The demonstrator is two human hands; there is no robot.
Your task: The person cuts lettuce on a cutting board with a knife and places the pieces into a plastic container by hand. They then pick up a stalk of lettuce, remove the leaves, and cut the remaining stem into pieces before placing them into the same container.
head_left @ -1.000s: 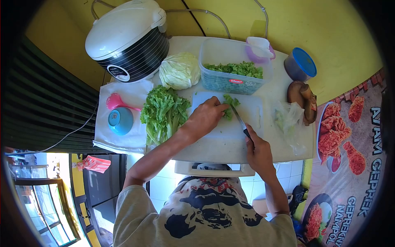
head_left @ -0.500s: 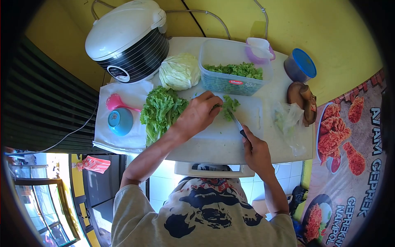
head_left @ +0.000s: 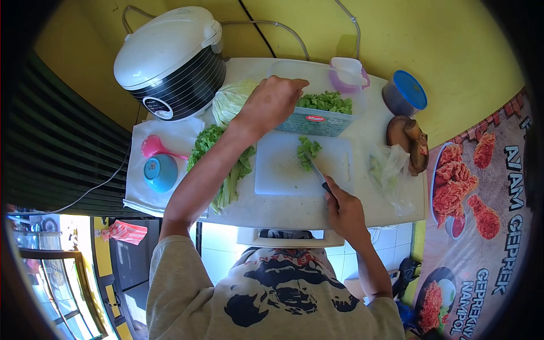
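Observation:
My left hand [head_left: 273, 101] is raised over the left part of a clear plastic container [head_left: 309, 126]. Its fingers are bent together, and what they may hold is hidden. Chopped lettuce [head_left: 331, 102] fills part of that container. In my right hand [head_left: 347, 214] is a knife [head_left: 317, 173] with a dark handle, its blade angled down to the white cutting board [head_left: 275, 173]. A small piece of cut lettuce [head_left: 307, 148] lies at the blade tip. Under my left forearm, a bunch of leaf lettuce [head_left: 229, 181] rests left of the board, partly hidden.
Behind the lettuce sit a cabbage [head_left: 228, 102] and a rice cooker [head_left: 175, 62]. A blue bowl [head_left: 160, 173] and a pink ladle [head_left: 152, 146] lie at left. To the right are a plastic bag [head_left: 391, 170], a blue-lidded tub [head_left: 405, 93] and a brown object [head_left: 405, 139].
My left hand has moved up from the cutting board to above the container. The knife stays at the cut lettuce in my right hand. The whole view has shifted slightly.

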